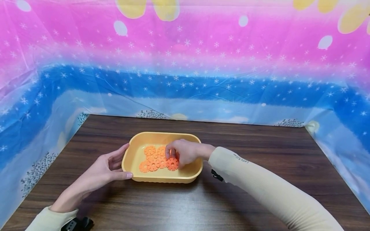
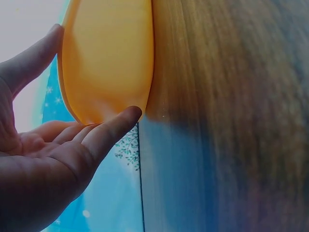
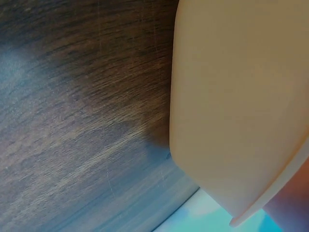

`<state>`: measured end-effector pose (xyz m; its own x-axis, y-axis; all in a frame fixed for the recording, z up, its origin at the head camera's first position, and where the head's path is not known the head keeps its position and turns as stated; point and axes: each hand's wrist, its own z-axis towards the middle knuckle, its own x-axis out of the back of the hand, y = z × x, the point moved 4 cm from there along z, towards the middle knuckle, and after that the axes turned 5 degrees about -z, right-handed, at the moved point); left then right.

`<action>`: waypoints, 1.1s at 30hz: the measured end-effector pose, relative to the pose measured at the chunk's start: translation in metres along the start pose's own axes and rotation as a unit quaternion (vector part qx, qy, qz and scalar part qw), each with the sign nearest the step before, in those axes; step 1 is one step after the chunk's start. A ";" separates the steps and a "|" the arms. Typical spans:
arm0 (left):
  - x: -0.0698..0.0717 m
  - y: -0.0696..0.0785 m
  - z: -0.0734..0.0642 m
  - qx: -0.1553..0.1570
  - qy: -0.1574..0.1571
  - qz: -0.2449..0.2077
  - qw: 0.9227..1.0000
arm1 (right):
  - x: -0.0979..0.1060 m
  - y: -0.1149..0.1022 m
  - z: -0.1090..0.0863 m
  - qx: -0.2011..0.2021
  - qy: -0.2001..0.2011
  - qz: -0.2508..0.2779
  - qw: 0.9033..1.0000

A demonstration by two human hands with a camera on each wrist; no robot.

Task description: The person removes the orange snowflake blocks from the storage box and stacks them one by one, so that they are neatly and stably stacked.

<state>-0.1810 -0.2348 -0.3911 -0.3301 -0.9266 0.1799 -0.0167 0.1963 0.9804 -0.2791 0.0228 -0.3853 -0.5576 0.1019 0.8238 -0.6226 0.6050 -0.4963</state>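
Observation:
In the head view a yellow plastic basin (image 1: 162, 179) stands on the table, with several flat orange notched discs (image 1: 149, 150), like snowflake building pieces, lying in its left and middle part. My left hand (image 1: 101, 170) holds the basin's left end, thumb at the near corner and fingers against the far side. The left wrist view shows that same hand (image 2: 63, 150) spanning the basin's outer wall (image 2: 111, 63). Reaching over the right rim, my right hand (image 1: 186, 152) has its fingers bent down around a brighter orange notched disc (image 1: 172, 164). The basin wall (image 3: 236, 96) mostly hides this hand in the right wrist view.
Under the basin is a dark wood-grain table (image 1: 260, 154). A pink and blue patterned cloth (image 1: 202, 64) hangs behind it and along both sides. Black straps show at the left wrist (image 1: 76, 224) and under the right sleeve (image 1: 216, 175).

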 end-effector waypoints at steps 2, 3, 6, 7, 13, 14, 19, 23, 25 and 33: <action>0.000 0.000 0.000 0.004 -0.001 0.004 1.000 | 0.001 0.000 -0.001 0.000 -0.002 0.001 1.000; 0.000 0.001 0.001 0.005 -0.002 0.005 1.000 | 0.001 0.000 -0.001 0.000 -0.003 0.002 1.000; 0.000 0.001 0.001 0.009 -0.003 0.006 1.000 | 0.002 0.000 -0.002 0.004 -0.005 0.008 1.000; -0.001 0.001 0.001 0.009 -0.004 0.005 1.000 | 0.002 0.000 -0.002 0.006 -0.006 0.011 1.000; 0.000 0.001 0.001 0.004 -0.002 0.000 1.000 | 0.003 0.000 -0.002 0.020 -0.005 0.033 0.999; 0.000 0.000 0.000 0.003 -0.002 0.001 1.000 | 0.003 0.000 -0.002 0.021 -0.003 0.035 0.999; 0.001 0.000 0.000 0.004 0.001 0.014 1.000 | 0.006 0.000 -0.004 0.026 0.003 0.046 0.999; 0.000 0.000 0.001 0.012 0.003 0.021 1.000 | 0.010 -0.001 -0.007 0.040 0.012 0.047 0.998; 0.000 -0.001 0.002 0.016 0.003 0.020 1.000 | 0.012 -0.001 -0.010 0.049 0.020 0.047 0.997; 0.000 -0.002 0.003 0.005 -0.003 0.004 1.000 | 0.015 0.001 -0.015 0.047 0.053 0.073 0.995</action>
<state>-0.1836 -0.2346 -0.3928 -0.3354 -0.9234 0.1868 -0.0240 0.2066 0.9781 -0.2794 0.0371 -0.3694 -0.5884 0.2685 0.7627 -0.5909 0.5011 -0.6322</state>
